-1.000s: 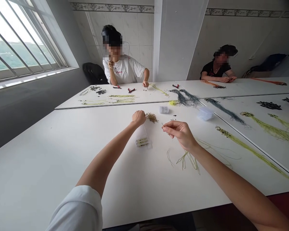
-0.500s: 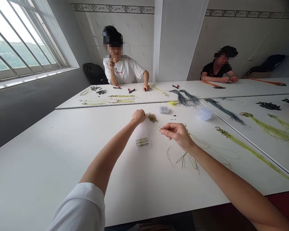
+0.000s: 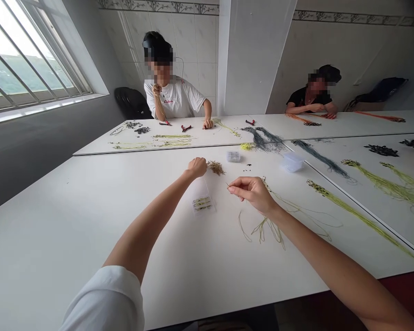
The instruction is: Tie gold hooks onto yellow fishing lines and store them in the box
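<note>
My right hand (image 3: 251, 192) is held above the table with thumb and forefinger pinched on a small thin metal piece, too fine to tell its kind. Reaching farther out, my left hand (image 3: 197, 166) is closed at the left edge of a pile of tiny brass-coloured metal pieces (image 3: 215, 168); its fingertips are hidden behind the hand. Nearer to me lies an open clear plastic box (image 3: 203, 209) with several yellow-green and dark pieces in rows. Loose yellow-green cords (image 3: 272, 232) spread beneath and beside my right hand.
Another clear box (image 3: 233, 156) stands past the pile, and a translucent container (image 3: 292, 162) is to its right. A long yellow-green cord bundle (image 3: 345, 209) lies at the right. Across the table sit two people, with red-handled pliers (image 3: 186, 128) near one. Another person's hand shows at the right edge.
The view has shifted slightly. Both my hands stay in nearly the same places, the left by the pile and the right still pinching. At the right edge, another person's hand shows more.
</note>
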Demonstrator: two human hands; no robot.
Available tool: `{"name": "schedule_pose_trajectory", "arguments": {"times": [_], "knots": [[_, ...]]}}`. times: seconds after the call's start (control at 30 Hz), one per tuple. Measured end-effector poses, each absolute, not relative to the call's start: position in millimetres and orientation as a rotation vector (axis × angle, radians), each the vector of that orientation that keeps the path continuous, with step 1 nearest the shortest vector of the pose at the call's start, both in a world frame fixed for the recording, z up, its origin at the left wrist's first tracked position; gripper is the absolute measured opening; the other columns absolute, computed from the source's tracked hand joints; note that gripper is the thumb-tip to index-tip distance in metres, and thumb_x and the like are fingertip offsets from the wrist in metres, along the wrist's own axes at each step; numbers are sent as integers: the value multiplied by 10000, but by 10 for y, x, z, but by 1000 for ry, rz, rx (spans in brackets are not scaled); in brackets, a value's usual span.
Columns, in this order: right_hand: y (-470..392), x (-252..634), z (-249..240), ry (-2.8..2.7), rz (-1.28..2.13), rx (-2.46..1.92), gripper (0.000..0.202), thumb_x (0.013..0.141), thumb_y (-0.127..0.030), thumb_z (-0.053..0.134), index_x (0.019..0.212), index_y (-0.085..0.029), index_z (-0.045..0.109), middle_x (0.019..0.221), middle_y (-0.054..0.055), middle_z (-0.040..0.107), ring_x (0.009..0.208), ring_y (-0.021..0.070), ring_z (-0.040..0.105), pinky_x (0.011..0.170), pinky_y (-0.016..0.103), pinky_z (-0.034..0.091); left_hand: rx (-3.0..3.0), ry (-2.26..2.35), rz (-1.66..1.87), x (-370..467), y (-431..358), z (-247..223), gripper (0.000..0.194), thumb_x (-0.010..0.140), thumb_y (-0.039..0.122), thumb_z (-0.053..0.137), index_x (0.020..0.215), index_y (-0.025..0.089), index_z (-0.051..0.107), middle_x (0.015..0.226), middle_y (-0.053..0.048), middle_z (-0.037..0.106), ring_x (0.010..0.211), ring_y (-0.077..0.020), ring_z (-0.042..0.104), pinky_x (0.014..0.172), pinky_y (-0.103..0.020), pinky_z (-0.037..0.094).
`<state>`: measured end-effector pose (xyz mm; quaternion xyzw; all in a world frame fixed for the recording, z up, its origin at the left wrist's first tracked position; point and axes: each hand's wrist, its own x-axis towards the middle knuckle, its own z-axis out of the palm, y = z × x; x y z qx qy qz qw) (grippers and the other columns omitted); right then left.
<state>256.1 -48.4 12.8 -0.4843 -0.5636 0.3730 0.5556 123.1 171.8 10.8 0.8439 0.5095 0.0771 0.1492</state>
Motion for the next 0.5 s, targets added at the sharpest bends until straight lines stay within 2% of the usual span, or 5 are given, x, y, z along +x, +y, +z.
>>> {"name": "schedule_pose_trajectory", "arguments": {"times": [0.17, 0.23, 0.3, 0.37, 0.5], "knots": [[-466, 2566, 116, -1304, 885, -1129, 169, 747, -346, 718, 757, -178, 715, 681, 13, 607, 580, 114, 468, 504, 263, 403, 2271, 1267, 405, 1088, 1572, 214, 298, 930, 339, 542, 1143, 134, 586, 1096, -88, 623, 940, -193, 622, 801, -370, 536], [-464, 2574, 124, -1284, 903, -1120, 163, 745, -337, 724, 752, -175, 711, 679, 9, 608, 558, 104, 466, 508, 265, 404, 2198, 1131, 464, 1010, 1422, 263, 341, 939, 318, 507, 1209, 120, 572, 1027, -96, 655, 883, -180, 624, 748, -326, 528], [-469, 2581, 135, -1254, 947, -1108, 170, 745, -341, 727, 758, -172, 704, 699, 13, 630, 523, 93, 471, 516, 273, 413, 2138, 957, 500, 921, 1215, 306, 385, 936, 305, 482, 1277, 140, 553, 1019, -94, 667, 856, -150, 610, 759, -294, 507], [-478, 2579, 145, -1221, 1015, -1080, 182, 751, -345, 725, 781, -168, 698, 738, 29, 661, 492, 86, 486, 520, 282, 425, 2085, 801, 503, 829, 972, 339, 376, 916, 345, 496, 1226, 161, 606, 1006, -85, 666, 831, -136, 595, 776, -291, 497], [-505, 2524, 160, -1173, 1182, -1005, 176, 773, -332, 713, 826, -165, 698, 799, 49, 685, 490, 87, 524, 530, 280, 449, 1806, 543, 521, 680, 513, 388, 337, 876, 384, 577, 1100, 140, 641, 852, -53, 629, 808, -133, 569, 804, -302, 468]]}}
